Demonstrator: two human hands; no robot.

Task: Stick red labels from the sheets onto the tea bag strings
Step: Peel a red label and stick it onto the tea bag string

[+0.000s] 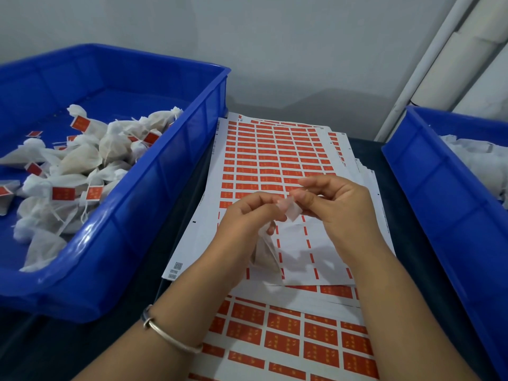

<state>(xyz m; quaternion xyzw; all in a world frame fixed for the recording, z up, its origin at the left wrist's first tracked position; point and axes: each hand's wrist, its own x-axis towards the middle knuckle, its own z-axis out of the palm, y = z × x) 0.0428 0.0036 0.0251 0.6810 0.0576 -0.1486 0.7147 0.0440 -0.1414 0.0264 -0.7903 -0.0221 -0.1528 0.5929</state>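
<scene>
Sheets of red labels lie stacked on the dark table between two blue bins. Above the top sheet, my left hand holds a white tea bag that hangs below its fingers. My right hand meets the left one, and both pinch a small label whose pale back faces the camera. The tea bag's string is hidden between the fingers. The near part of the top sheet has several labels peeled off. Another label sheet lies closer to me.
A blue bin on the left holds several tea bags with red labels on their strings. A second blue bin on the right holds white tea bags. A grey wall and white pipes stand behind.
</scene>
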